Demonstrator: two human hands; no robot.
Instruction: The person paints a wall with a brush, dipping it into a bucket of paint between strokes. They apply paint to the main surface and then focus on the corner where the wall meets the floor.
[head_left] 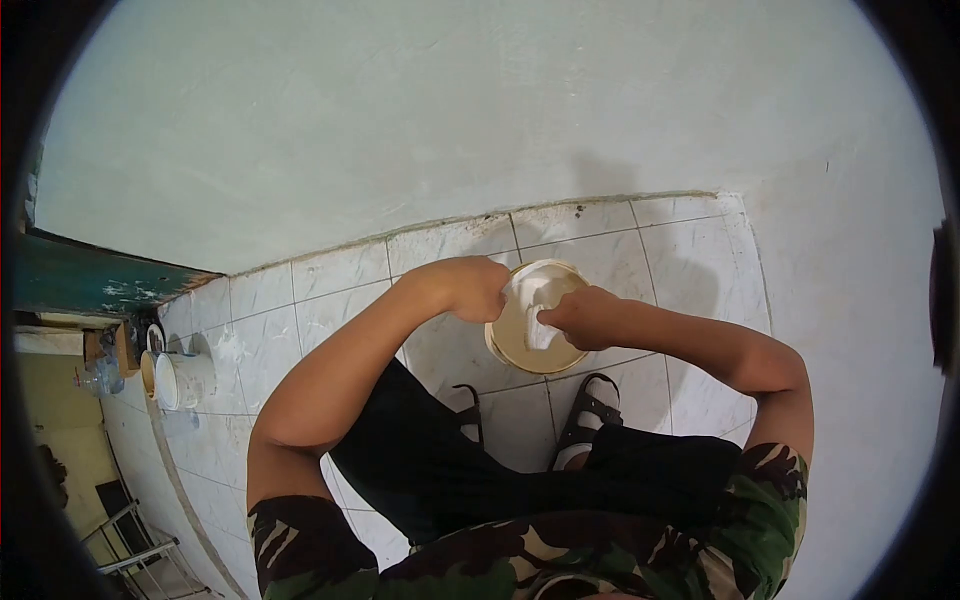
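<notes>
A round cream bucket (pixel 537 364) with whitish stuff inside is in front of me, above the tiled floor by my feet. My left hand (pixel 480 290) is closed on the bucket's left rim, its fingertips partly hidden. Over the bucket's right side, my right hand (pixel 582 319) is closed on a white-coated tool (pixel 543 326). The tool's lower end is within the bucket's opening. Its exact kind does not show, and its handle is covered by the hand.
A pale wall (pixel 400 120) rises ahead and another stands to the right. On the left are a white bucket (pixel 185 381), a clear plastic bottle (pixel 100 377) and a green board (pixel 110 275). A metal ladder-like frame (pixel 140 550) is at lower left. My sandalled foot (pixel 592 412) is below the bucket.
</notes>
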